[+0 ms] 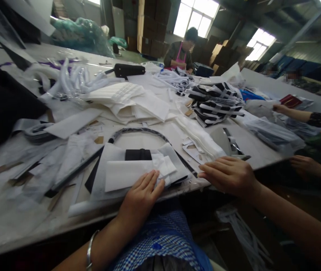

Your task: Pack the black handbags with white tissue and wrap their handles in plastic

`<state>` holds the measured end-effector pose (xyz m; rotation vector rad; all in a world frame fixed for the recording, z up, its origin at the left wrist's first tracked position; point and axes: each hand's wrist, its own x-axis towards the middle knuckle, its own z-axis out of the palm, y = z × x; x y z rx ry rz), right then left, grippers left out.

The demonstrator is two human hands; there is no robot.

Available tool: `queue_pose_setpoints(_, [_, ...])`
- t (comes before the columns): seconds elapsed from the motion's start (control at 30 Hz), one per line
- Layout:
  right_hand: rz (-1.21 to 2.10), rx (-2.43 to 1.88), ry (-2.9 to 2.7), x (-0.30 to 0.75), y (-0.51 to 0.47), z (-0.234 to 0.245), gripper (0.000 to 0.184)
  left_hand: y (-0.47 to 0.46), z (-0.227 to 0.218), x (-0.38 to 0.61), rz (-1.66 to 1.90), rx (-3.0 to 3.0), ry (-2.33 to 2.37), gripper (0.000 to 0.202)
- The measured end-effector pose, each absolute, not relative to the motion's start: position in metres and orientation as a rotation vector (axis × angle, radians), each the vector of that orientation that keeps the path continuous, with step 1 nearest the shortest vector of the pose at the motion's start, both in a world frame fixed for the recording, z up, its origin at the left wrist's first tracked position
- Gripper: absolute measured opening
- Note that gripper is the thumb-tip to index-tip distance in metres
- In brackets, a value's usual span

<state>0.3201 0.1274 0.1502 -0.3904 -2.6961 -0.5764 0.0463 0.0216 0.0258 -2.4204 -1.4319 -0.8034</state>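
Observation:
A dark handbag lies flat before me, mostly covered by a translucent white wrapping sheet [98,188]. Its arched handle [137,130] is wrapped in clear film, and a black closure tab [137,154] shows through the middle. Over the bag's front lies a folded white foam sheet [123,177], with crumpled white tissue [163,165] at its right end. My left hand [142,194] rests open on the foam sheet and tissue, fingers stretched out. At the table edge, my right hand [228,175] has its fingers extended beside a white foam strip [202,137]; nothing shows in it.
Stacked white foam sheets [146,101] lie behind the bag. Wrapped black-and-white handles [216,101] are piled at back right. Plastic and paper scraps [55,162] cover the left. A co-worker's arm [292,113] reaches in from the right; another person [181,54] stands across the table.

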Motion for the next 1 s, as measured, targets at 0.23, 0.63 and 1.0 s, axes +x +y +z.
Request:
queue_pose_setpoints(0.23, [-0.391,-0.114,-2.965,0.260,0.164,0.146,0.023,0.023,0.020,0.048,-0.821,-2.393,-1.443,0.025])
queue_pose_setpoints(0.63, [0.246,-0.093,-3.380,0.191,0.221,0.143,0.038,0.023,0.019,0.051,-0.861,-2.353,-1.473,0.019])
queue_pose_setpoints(1.0, [-0.121,-0.111,-3.649,0.145,0.236,0.122,0.035,0.024,0.020,0.050,-0.946,-2.360,-1.496,0.020])
